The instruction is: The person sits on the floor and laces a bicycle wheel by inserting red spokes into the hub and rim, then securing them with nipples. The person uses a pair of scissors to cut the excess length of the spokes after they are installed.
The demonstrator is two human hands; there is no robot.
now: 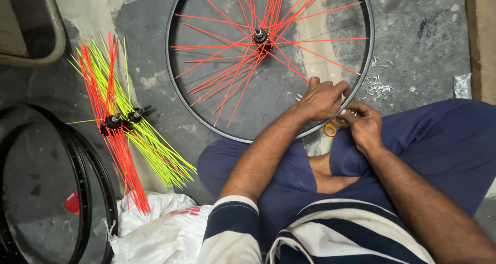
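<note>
Orange spokes (243,62) fan out while our left hand (321,99) pinches one at the black rim (178,96) and our right hand (365,125) pinches something too small to tell, so next we must line them up.

The wheel rim (178,96) runs off the frame's top edge. Orange-handled scissors (330,128) lie mostly hidden under both hands. Spare black rims (85,191) are cut off lower left.

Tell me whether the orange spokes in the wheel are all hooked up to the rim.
Not all. Many orange spokes fan loosely from the hub and stop short of the black rim, crossing unevenly.
</note>
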